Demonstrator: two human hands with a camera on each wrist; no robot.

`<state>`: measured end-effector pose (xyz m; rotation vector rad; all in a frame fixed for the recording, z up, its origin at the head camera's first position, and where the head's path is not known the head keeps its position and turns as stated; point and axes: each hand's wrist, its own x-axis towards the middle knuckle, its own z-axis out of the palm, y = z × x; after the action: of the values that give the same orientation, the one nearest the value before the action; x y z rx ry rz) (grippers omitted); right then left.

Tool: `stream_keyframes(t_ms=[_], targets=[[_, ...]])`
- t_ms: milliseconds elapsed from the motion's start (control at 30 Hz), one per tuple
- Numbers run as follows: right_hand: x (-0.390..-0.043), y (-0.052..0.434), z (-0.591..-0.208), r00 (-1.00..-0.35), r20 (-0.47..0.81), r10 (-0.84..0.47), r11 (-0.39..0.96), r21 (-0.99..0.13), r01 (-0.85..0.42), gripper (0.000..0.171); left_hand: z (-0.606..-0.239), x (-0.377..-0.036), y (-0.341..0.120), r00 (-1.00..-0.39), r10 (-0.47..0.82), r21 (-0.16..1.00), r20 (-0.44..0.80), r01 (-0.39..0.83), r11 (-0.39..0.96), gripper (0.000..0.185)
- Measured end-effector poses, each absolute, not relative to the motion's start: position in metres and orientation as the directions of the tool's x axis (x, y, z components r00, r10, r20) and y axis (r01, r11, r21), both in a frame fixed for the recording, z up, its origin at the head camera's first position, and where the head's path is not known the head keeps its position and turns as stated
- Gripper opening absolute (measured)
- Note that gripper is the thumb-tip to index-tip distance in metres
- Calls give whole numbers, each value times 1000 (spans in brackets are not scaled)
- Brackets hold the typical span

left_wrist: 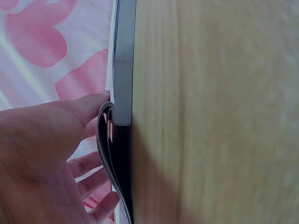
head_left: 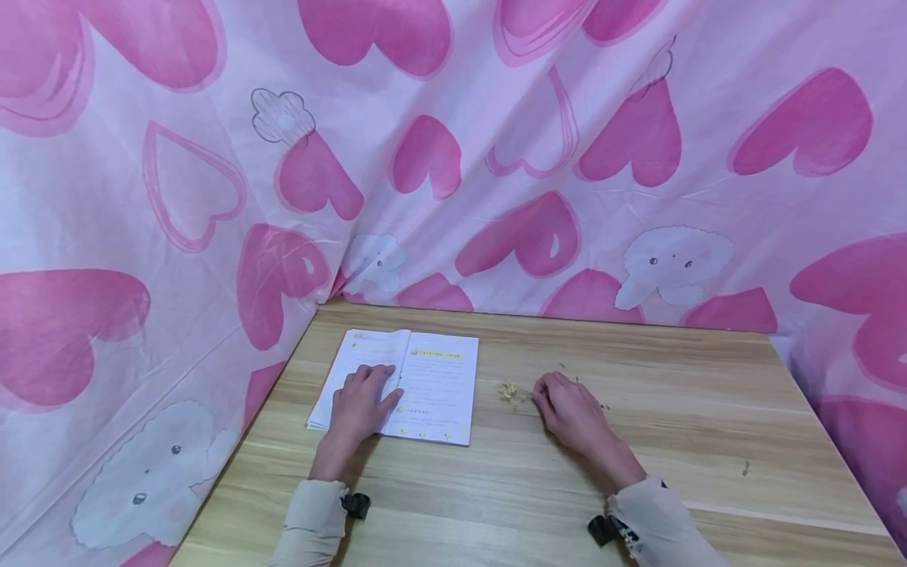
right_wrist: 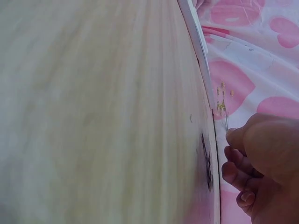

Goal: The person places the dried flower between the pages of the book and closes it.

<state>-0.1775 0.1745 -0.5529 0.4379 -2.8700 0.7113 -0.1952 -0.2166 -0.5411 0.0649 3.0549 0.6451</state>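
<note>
An open book with printed pages lies on the wooden table. My left hand rests on its left page, fingers spread toward the fold. In the left wrist view the book's thick edge is seen side-on, a page edge curving up beside the left hand. To the right of the book, my right hand pinches the thin stem of a dried flower sprig between thumb and fingertips. Small yellowish blossoms of the sprig stand beyond the fingertips in the right wrist view.
Small dark plant bits are scattered by the right hand, and another bit lies farther right. Pink heart-patterned cloth hangs behind the table and along its left and right sides.
</note>
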Motion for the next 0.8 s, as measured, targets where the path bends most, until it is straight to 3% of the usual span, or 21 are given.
stream_keyframes(t_ms=[433, 800], targets=[[-183, 161, -550, -943, 236, -233, 837, -445, -318, 5, -543, -194, -215, -999, 47, 397, 0, 43, 917, 58], [-188, 163, -552, -958, 183, -220, 861, -425, -278, 17, -544, -193, -215, -999, 40, 404, 3, 37, 914, 58]])
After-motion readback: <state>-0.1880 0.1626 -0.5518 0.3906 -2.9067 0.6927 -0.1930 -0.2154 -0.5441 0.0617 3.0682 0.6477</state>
